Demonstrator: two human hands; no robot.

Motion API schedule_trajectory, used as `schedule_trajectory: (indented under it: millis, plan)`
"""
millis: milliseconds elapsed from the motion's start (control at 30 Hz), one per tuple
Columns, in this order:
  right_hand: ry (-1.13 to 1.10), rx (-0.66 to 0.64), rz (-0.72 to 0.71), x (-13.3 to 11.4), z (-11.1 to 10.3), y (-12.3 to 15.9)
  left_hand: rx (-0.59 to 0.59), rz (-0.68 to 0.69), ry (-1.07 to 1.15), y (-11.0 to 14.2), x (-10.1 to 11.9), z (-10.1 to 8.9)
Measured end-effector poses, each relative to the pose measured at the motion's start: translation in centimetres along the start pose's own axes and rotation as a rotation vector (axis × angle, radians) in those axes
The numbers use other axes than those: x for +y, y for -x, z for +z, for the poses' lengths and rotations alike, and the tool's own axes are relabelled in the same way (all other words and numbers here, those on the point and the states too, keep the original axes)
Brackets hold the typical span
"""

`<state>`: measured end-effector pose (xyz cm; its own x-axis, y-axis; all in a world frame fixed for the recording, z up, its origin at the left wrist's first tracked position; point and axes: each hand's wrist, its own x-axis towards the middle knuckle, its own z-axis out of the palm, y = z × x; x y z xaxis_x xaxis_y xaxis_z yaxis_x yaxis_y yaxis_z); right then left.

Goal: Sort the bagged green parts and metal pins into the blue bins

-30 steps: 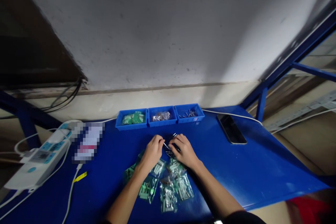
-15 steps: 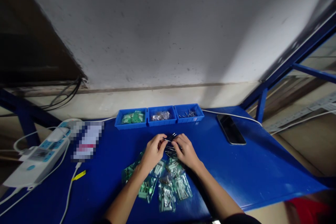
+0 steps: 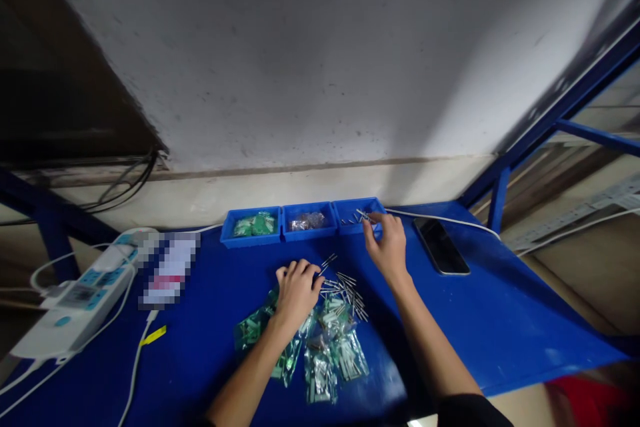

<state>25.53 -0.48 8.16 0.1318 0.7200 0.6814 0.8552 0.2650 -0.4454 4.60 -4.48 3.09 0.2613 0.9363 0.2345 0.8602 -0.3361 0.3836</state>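
Observation:
My right hand (image 3: 387,248) reaches over the front rim of the right-hand blue bin (image 3: 345,229). Its thumb and index finger are pinched on a slim metal pin (image 3: 363,215) among others in there. My left hand (image 3: 296,288) is low over the table, fingers bent and apart, thumb away from the index finger; its fingertips are partly hidden. Beside them lie a few slim pins (image 3: 327,263). A loose heap of metal pins (image 3: 350,293) spreads to the right. Nearer me are several clear packets (image 3: 320,373) of pale green plugs and metal pieces, some partly behind my left forearm.
The left bin (image 3: 253,240) holds green packets, the middle bin (image 3: 310,234) small clear bags. A dark phone (image 3: 441,247) lies to the right. At left are a white power strip (image 3: 75,307), a blurred-out phone-like item (image 3: 167,273) and a cable with a yellow tag (image 3: 153,335).
My hands were together over the pin heap and have parted. The right has moved up and right to the bin, uncovering the heap. The left has dropped slightly and its fingers have spread.

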Motion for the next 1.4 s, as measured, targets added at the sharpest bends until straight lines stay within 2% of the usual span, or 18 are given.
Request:
schedule_trajectory:
  millis: [67, 133, 333, 433, 600, 900, 1167, 1400]
  plan:
    - [0.08, -0.023, 0.047, 0.8, 0.6, -0.1, 0.01, 0.001, -0.025, 0.1, 0.0, 0.1]
    - [0.056, -0.106, 0.023, 0.8, 1.3, 1.1, 0.009, 0.001, -0.006, 0.0, -0.3, 0.0]
    - [-0.168, -0.497, -0.139, -2.3, 2.4, 6.4, -0.043, 0.027, 0.088, -0.6, -1.7, -0.3]
    - [-0.187, -0.579, -0.178, -3.1, 3.0, 7.0, -0.101, 0.048, 0.102, -0.5, -2.2, -0.4]
    - [-0.194, -0.631, -0.168, -3.0, 3.7, 7.1, -0.127, 0.031, 0.109, -0.3, -2.2, -0.2]
    - [-0.217, -0.591, -0.227, -2.9, 3.3, 7.1, 0.029, 0.037, 0.208, -0.8, -2.0, -0.4]
    - [-0.245, -0.545, -0.287, -3.5, 2.4, 6.9, 0.066, 0.113, 0.278, -0.7, -1.4, -0.5]
    - [-0.325, -0.599, -0.275, -3.7, 2.1, 6.9, 0.076, 0.136, 0.456, -0.5, -1.2, -1.6]
